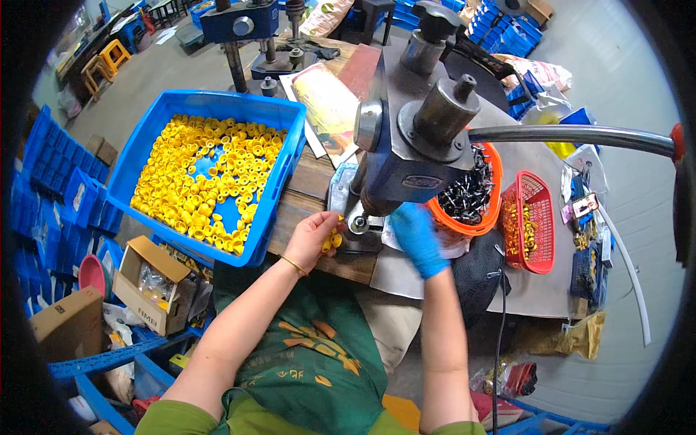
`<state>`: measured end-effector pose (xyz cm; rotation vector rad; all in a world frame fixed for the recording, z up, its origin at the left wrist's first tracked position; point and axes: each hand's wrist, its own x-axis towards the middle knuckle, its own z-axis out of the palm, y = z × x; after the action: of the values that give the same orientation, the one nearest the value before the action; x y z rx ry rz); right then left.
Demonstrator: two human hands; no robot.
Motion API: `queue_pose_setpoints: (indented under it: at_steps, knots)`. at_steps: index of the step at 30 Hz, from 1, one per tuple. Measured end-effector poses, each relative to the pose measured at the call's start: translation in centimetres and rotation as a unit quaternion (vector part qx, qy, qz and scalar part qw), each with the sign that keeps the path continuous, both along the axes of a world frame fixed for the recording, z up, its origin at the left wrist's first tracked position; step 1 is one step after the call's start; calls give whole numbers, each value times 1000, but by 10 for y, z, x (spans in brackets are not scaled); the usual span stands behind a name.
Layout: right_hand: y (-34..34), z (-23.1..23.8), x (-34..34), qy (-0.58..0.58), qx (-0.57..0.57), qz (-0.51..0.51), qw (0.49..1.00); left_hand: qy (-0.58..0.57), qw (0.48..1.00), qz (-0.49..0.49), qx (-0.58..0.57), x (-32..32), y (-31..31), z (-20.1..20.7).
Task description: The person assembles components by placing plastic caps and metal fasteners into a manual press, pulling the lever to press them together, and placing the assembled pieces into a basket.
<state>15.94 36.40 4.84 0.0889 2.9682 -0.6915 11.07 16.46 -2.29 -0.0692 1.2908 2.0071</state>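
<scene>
My bare left hand [313, 238] is closed around several small yellow plastic caps [332, 241], with its fingertips beside the base of a hand-lever press [428, 156]. A small round metal piece [359, 223] sits under the press ram. In a blue glove, my right hand [418, 235] is on the other side of the base, smeared by motion, its fingers partly hidden by the press head. Left of the press stands a blue tray [291, 156] of loose yellow caps [170, 170]. An orange bucket [475, 229] of dark metal parts [467, 190] is just beyond my right hand.
The press lever [573, 135] reaches far right above a red basket [542, 221] holding yellow parts. A second press [243, 27] stands at the back. Papers [326, 109] lie between them on the wooden bench. An open cardboard box [154, 283] stands at the lower left. A black cable [500, 326] hangs in front.
</scene>
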Motion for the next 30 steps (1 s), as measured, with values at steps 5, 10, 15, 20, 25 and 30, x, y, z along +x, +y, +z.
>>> queue_pose_setpoints:
  at_steps: [5,10,15,20,25,30]
  knots:
    - [-35,-87,5,284,-126,23,950,88,988,-10,-124,-8,2,-6]
    - [-24,-70,7,282,-202,-62,936,509,817,59,-264,-10,23,4]
    - [-12,-55,12,192,-267,-93,940,616,719,-27,-322,-10,22,7]
    - [-5,-51,3,172,-63,30,983,403,885,7,-233,-12,11,5]
    - [-4,-46,-13,186,-1,106,977,-74,993,54,80,-11,-8,8]
    - [-19,-43,-18,223,-128,84,963,-100,986,64,115,-11,-14,2]
